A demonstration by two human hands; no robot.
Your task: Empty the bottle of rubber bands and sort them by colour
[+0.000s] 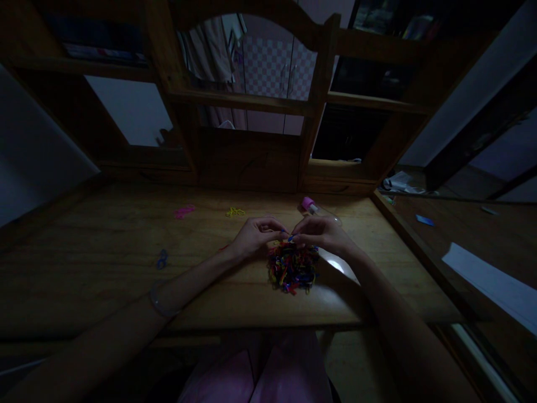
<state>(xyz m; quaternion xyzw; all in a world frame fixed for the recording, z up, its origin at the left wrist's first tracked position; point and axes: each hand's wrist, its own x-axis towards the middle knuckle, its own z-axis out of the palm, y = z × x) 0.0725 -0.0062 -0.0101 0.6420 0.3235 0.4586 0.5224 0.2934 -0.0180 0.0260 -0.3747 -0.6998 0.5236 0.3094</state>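
A heap of small, shiny, multicoloured plastic pieces (293, 267), red, blue, yellow and black, lies on the wooden desk. Over its far edge my left hand (262, 235) and my right hand (321, 232) meet, thumbs and fingertips pinched together. Bits of blue show at the fingertips; whether these are nails or a small piece is too dark to tell. Sorted apart to the left are a pink cluster (183, 211), a yellow cluster (235, 212) and a blue-purple cluster (162, 258). A bit of red (223, 247) peeks out beside my left wrist, mostly hidden by it.
Behind my right hand, a clear bottle with a pink cap (308, 202) lies on its side. A wooden shelf unit (251, 162) rises at the desk's back. To the right, a lower surface holds white paper (490, 280) and a blue card (425, 220). The room is dim.
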